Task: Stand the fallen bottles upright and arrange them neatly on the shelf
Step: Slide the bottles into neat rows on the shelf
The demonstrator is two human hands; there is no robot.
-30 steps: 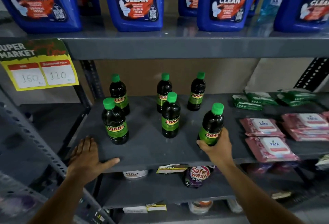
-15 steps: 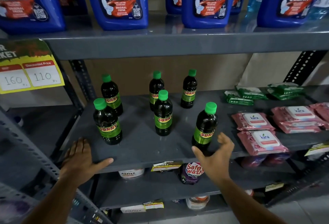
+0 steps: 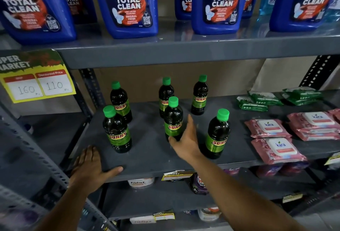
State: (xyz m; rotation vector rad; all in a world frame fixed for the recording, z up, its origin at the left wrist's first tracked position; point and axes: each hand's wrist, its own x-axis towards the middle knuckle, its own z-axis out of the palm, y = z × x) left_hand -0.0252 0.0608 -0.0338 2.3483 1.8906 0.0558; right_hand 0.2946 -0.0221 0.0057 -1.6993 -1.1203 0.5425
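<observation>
Several dark Sunny bottles with green caps stand upright on the grey middle shelf [image 3: 147, 159]. Three form a back row: left [image 3: 120, 102], middle [image 3: 165, 91], right [image 3: 199, 98]. In front stand a left bottle [image 3: 116, 131], a centre bottle [image 3: 173, 118] and a right bottle [image 3: 218, 135]. My right hand [image 3: 185, 142] is at the centre front bottle, fingers apart, thumb at its base and fingers along its right side, not closed around it. My left hand [image 3: 90, 168] lies flat on the shelf's front left edge, holding nothing.
Pink Kara wipe packs [image 3: 272, 138] and green packs [image 3: 257, 100] fill the shelf's right side. Big blue cleaner jugs [image 3: 128, 4] line the shelf above. A yellow price tag [image 3: 36, 83] hangs at left beside a perforated post [image 3: 90, 87]. Small items sit on the lower shelves.
My right hand let go of the front right bottle, which stays upright, and moved left and forward to the centre front bottle. My left hand stayed on the shelf edge.
</observation>
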